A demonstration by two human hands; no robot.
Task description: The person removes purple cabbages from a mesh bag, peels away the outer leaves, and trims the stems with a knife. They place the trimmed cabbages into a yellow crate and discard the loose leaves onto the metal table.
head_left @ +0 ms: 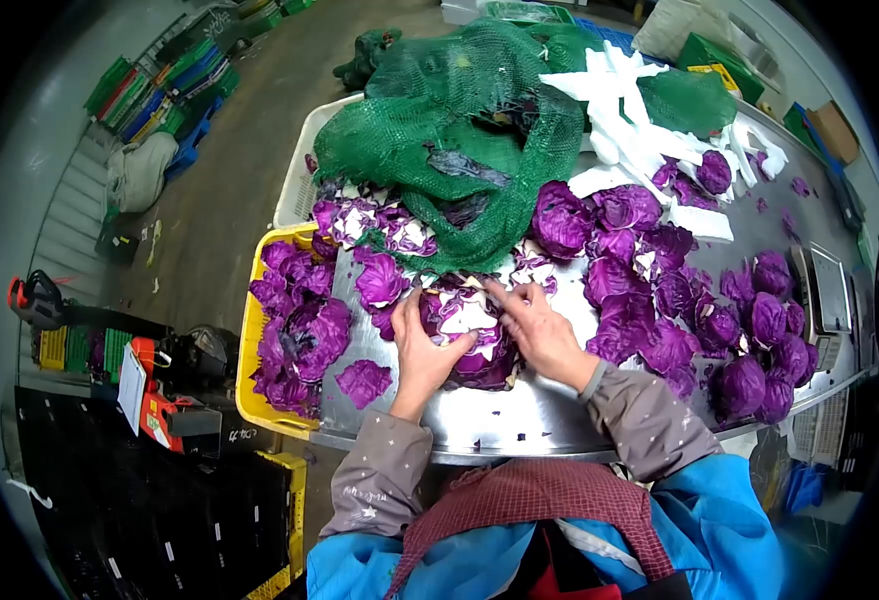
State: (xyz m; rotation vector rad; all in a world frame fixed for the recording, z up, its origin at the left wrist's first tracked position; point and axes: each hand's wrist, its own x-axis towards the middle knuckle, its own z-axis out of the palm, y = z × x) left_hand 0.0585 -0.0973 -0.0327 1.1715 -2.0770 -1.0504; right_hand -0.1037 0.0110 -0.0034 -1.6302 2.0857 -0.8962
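Note:
On the metal table (459, 430) near its front edge sits a purple cabbage (479, 345) with white cut parts showing on top. My left hand (422, 350) rests against its left side, thumb and fingers apart around it. At its upper right is my right hand (542, 330), its fingers bent onto the cabbage top. Loose purple leaves (364, 382) lie to the left. Just behind the cabbage are a green net (449, 150) and more leafy pieces.
A yellow crate (249, 385) of purple leaves stands left. Large leaves (619, 300) and small cabbages (759, 350) lie right, beside a scale (827, 290). White foam nets (614, 100) lie at the back. Stacked crates (164, 90) stand on the floor.

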